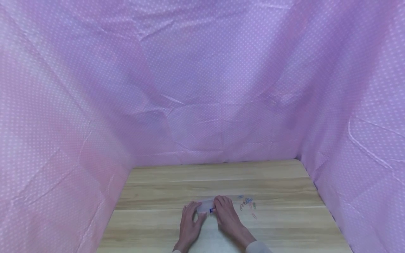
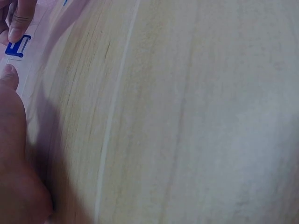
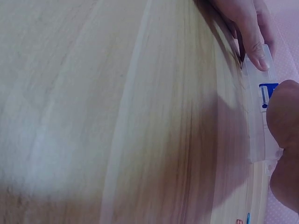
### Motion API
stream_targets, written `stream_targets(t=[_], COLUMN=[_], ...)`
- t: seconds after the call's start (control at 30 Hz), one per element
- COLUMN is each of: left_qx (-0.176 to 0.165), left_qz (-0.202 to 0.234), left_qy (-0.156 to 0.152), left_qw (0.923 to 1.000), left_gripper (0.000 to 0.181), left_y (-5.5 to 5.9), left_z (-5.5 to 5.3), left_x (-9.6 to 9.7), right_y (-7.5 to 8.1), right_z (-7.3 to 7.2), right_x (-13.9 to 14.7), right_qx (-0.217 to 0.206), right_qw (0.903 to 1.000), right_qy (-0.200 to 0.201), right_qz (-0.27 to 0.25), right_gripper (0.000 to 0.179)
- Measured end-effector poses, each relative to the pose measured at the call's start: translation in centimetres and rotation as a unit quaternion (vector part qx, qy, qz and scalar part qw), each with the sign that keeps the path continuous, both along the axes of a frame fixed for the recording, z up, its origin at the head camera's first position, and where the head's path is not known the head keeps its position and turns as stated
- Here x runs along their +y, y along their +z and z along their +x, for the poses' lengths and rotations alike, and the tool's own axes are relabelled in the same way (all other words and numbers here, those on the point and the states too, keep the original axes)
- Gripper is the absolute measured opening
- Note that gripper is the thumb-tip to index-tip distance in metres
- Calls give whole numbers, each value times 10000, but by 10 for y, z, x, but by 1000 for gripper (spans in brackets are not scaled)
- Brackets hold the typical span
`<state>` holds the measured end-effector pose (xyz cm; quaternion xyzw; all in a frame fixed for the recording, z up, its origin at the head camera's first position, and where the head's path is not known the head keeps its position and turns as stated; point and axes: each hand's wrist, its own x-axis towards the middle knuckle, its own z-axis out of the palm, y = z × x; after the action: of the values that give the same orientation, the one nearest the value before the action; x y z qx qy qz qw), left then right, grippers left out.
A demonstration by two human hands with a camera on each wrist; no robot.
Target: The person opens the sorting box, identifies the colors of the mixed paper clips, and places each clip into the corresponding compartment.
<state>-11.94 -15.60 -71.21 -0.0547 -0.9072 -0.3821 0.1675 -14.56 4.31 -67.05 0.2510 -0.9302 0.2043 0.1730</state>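
Observation:
A clear plastic box [image 1: 205,206] with a blue latch [image 3: 267,95] on its near side lies on the table between both hands. The left hand [image 1: 190,220] grips the box's left end, thumb on the near side and fingers toward the far side. Over the right part of the box, the right hand [image 1: 227,215] curls its fingers at the far edge while its thumb presses at the blue latch. In the left wrist view the right thumb touches the top of the latch [image 2: 17,46]. The right hand hides much of the box's right part in the head view.
Several coloured paper clips [image 1: 248,202] lie scattered just right of the box. The wood-patterned table [image 1: 152,189] is enclosed at the back and sides by a pink-purple dotted cloth [image 1: 202,133].

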Motion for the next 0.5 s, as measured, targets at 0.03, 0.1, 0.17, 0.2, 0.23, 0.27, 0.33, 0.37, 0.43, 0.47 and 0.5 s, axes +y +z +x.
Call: stream_targets(t=[0.03,0.1,0.17,0.2,0.23,0.27,0.33,0.37,0.43,0.47,0.5], left_qx=[98,225,259,246,223,172,103,56,-1,-32,-44], left_qz=[-71,-183,-220,-200,-180,-150,-90,-51,-28,-2,11], left_qy=[-5,-6,13,11,22,31,19,18,29,20,5], left_qw=[9999,9996,9994,9995,9996,9997,9999,10000,10000,10000,10000], left_gripper=[44,44,43,43,43,43,43,43,43,43,43], left_y=[-1,-1,-2,-1,-1,-1,0,0,1,1,1], left_z=[0,1,1,1,1,1,1,1,1,1,1], left_x=[0,1,2,2,2,2,2,2,2,1,1], right_y=[-1,-2,-3,-4,-4,-4,-4,-4,-3,-2,-2], right_z=[0,0,1,1,1,2,3,3,4,5,5], right_x=[0,1,2,3,3,3,4,5,6,6,7], right_qx=[22,33,38,49,53,68,90,90,16,-29,-84], right_qw=[10000,10000,10000,9999,9999,9998,9997,9996,9996,9996,9995], right_qy=[-6,9,61,107,138,175,240,264,270,275,278], right_qz=[30,45,25,2,-11,-28,-32,-45,-75,-103,-132], right_gripper=[12,11,11,10,10,10,10,10,9,8,8])
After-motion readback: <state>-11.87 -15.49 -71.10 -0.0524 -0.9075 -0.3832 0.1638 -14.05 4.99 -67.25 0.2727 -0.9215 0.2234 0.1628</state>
